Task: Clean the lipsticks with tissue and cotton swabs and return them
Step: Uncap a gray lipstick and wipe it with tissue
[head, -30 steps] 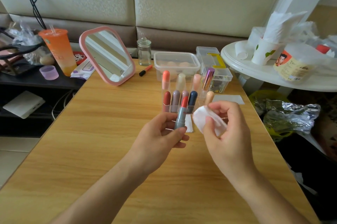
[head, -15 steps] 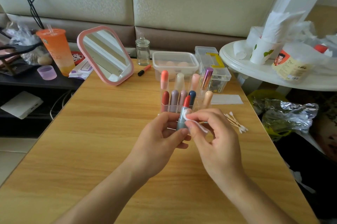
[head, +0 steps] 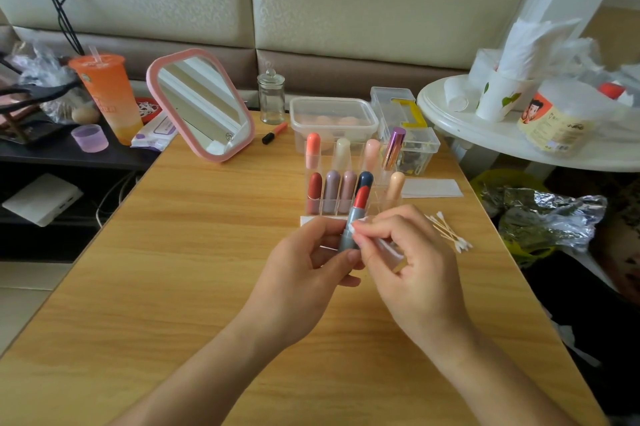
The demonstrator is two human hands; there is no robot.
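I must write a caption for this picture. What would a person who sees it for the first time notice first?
First, the two hands at the centre: the left hand grips a grey lipstick tube with a red tip, and the right hand pinches a white tissue against it. Behind them stands a clear plastic rack of capped lipsticks; a pink-framed mirror stands farther left.

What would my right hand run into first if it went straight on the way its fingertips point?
The grey lipstick tube in the left hand; the right hand seems to press its white tissue against the tube already, though depth is hard to judge.
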